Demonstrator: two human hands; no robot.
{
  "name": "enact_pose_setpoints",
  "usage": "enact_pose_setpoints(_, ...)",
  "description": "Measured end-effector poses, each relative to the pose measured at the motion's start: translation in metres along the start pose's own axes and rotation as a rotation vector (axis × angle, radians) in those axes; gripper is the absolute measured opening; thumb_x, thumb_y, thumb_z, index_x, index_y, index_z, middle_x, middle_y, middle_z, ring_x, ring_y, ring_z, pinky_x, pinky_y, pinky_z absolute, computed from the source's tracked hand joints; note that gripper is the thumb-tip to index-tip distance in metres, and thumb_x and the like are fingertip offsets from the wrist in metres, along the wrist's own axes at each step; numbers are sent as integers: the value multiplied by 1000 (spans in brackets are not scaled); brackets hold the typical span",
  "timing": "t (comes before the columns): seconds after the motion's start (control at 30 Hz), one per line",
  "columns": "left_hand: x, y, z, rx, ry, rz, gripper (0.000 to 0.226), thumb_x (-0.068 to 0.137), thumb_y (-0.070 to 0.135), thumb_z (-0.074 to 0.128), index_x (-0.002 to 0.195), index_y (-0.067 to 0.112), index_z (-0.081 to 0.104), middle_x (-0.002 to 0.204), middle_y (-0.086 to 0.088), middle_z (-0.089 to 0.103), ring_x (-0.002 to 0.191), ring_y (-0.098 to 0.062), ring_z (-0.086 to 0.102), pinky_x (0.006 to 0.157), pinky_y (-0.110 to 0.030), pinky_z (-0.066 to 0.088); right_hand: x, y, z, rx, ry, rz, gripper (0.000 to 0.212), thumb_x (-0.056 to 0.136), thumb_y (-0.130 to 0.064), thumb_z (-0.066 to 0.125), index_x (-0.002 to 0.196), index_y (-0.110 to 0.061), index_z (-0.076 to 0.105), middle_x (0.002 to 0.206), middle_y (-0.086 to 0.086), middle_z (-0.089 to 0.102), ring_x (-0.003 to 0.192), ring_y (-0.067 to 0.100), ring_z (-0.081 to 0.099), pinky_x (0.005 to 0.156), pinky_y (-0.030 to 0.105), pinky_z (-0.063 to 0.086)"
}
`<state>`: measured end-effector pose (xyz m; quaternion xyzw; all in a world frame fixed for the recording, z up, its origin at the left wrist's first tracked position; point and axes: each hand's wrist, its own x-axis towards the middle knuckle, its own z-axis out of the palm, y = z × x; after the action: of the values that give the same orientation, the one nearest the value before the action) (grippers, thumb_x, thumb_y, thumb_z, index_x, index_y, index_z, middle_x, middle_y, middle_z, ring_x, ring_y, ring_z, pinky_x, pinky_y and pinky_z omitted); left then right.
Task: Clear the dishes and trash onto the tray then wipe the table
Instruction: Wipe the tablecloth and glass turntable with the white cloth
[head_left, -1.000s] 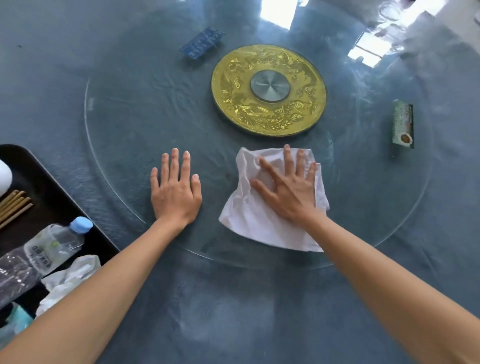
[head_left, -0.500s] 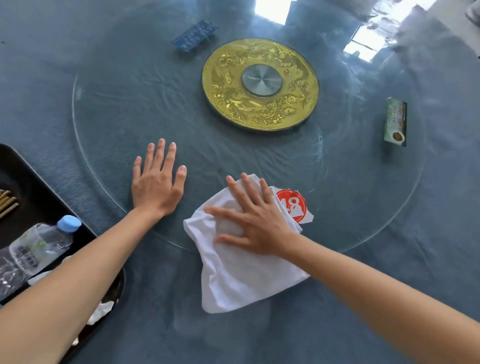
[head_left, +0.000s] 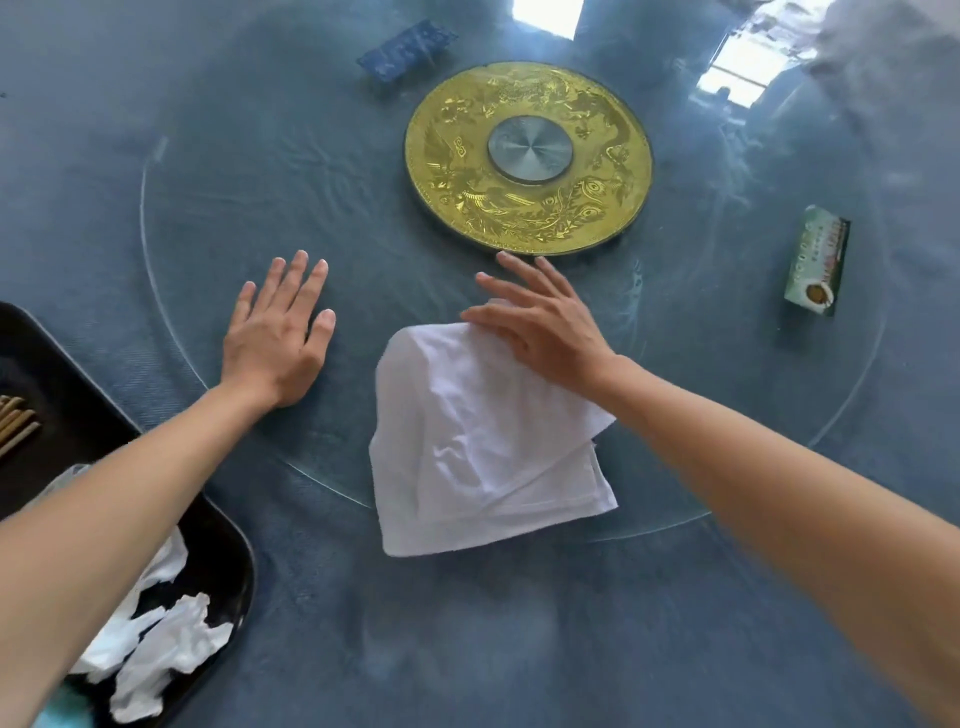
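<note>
a: head view. left hand (head_left: 272, 340) flat on the glass turntable (head_left: 218, 218), palm down, fingers straight and slightly spread, grasping nothing.
b: right?
a: right hand (head_left: 537, 325) also flat, fingers extended, pressing the far edge of the white cloth (head_left: 483, 447). not curled round it, just resting on top. fingertips reach past the cloth, close to the gold centre disc (head_left: 527, 156).
b: cloth position?
a: between the two hands, mostly trailing back under the right wrist toward the person. near edge hangs over the turntable rim onto the blue tablecloth (head_left: 519, 649).
b: tray?
a: black tray (head_left: 62, 395) left of and behind the left hand, under that forearm. crumpled white tissues (head_left: 156, 639) in it, chopsticks (head_left: 15, 426) at its far-left side.
b: anything left on the glass?
a: green packet (head_left: 818, 260) well to the right of the right hand, dark blue packet (head_left: 405, 49) far beyond the left hand, past the disc. both apart from either hand.
</note>
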<state>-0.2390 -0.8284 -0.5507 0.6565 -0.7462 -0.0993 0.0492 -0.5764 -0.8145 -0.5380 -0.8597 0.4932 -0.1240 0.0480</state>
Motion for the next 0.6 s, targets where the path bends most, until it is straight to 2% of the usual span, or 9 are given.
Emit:
enact_pose_setpoints(0.1, 9, -4, -4, 19, 0, 10, 64, 98, 45, 19, 160, 26, 15, 168, 2, 8, 155, -18, 2, 124, -44, 2, -11, 16, -10, 43, 112, 157, 28, 102, -31, 53, 122, -28, 71, 149, 7, 56, 148, 32, 38, 119, 54, 31)
enact_pose_setpoints(0.13, 10, -3, -4, 10, 4, 7, 63, 100, 42, 21, 159, 23, 18, 168, -1, 10, 155, -21, 4, 124, -46, 3, -14, 10, -13, 78, 151, 211, 29, 101, -32, 56, 126, -26, 69, 150, 8, 54, 148, 31, 37, 118, 53, 33)
enact_pose_setpoints(0.2, 6, 5, -4, -34, 29, -15, 62, 100, 37, 22, 158, 15, 23, 167, -6, 15, 155, -24, 9, 123, -50, 8, -17, -16, -18, 148, 168, 239, 45, 98, -41, 58, 142, -29, 57, 157, 9, 46, 151, 27, 32, 120, 49, 31)
enact_pose_setpoints(0.27, -6, 21, -1, -71, 35, -32, 65, 98, 37, 21, 157, 11, 25, 166, -7, 17, 155, -23, 9, 123, -50, 7, -20, -57, -21, 226, 43, 224, 62, 95, -62, 50, 153, -41, 39, 166, 9, 27, 156, 26, 16, 123, 48, 22)
enact_pose_setpoints(0.33, -19, 39, 2, -81, 19, -13, 71, 95, 43, 19, 158, 11, 23, 167, -6, 15, 155, -22, 7, 123, -49, 6, -22, -100, -14, 252, -81, 234, 76, 86, -81, 40, 155, -54, 22, 170, 13, 6, 157, 34, -1, 123, 56, 11)
enact_pose_setpoints(0.43, -32, 53, 5, -68, 23, 38, 78, 90, 48, 12, 158, 13, 23, 167, -4, 15, 155, -21, 7, 124, -48, 6, -16, -147, 11, 146, -172, 281, 102, 69, -95, 40, 156, -55, 5, 167, 22, -16, 151, 45, -23, 116, 70, -9)
enact_pose_setpoints(0.5, -34, 53, 5, -89, 27, 50, 74, 90, 40, 14, 158, 16, 24, 167, -2, 15, 155, -20, 6, 124, -47, 5, -10, -157, 24, 65, -162, 321, 99, 73, -88, 46, 157, -52, 7, 165, 26, -17, 149, 49, -25, 113, 74, -9)
enact_pose_setpoints(0.6, -33, 53, 3, -162, 27, 62, 67, 91, 26, 26, 157, 17, 28, 166, -1, 18, 155, -20, 5, 124, -47, 4, -5, -148, 33, 35, -120, 315, 73, 90, -67, 39, 157, -52, 14, 168, 24, -6, 153, 48, -13, 114, 73, -2)
